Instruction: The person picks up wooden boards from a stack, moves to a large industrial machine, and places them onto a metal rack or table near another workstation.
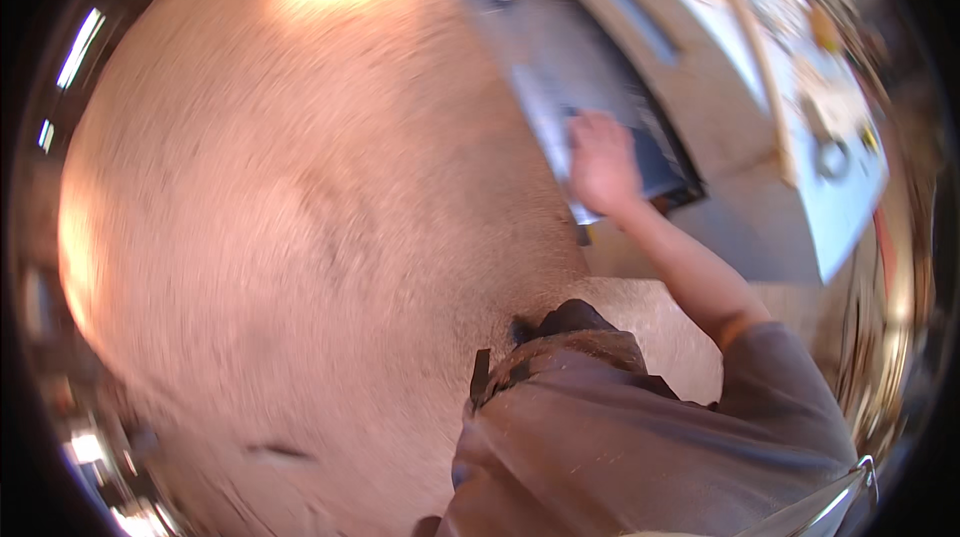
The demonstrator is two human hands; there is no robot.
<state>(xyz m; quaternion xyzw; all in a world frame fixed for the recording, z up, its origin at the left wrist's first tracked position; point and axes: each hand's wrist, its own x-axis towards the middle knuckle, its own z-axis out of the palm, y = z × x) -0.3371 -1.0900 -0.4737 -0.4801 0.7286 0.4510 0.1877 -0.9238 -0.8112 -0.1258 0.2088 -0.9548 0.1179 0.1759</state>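
The picture is blurred. My right hand (pixel 604 165) reaches out over the near part of a dark, tray-like rectangular piece (pixel 570 41) with a pale, shiny long side. Its fingers point away from me and look close together. Whether they touch or grip the piece cannot be told. The dark piece lies at the side of a brown work surface (pixel 739 199). My left hand is out of view.
On the right, a pale blue-white board or sheet (pixel 821 229) carries a long wooden strip (pixel 761 79), a ring-shaped roll (pixel 832 159) and other blurred items. A brown floor (pixel 300 237) spreads on the left, with a bright patch of light and a small dark object (pixel 281 451).
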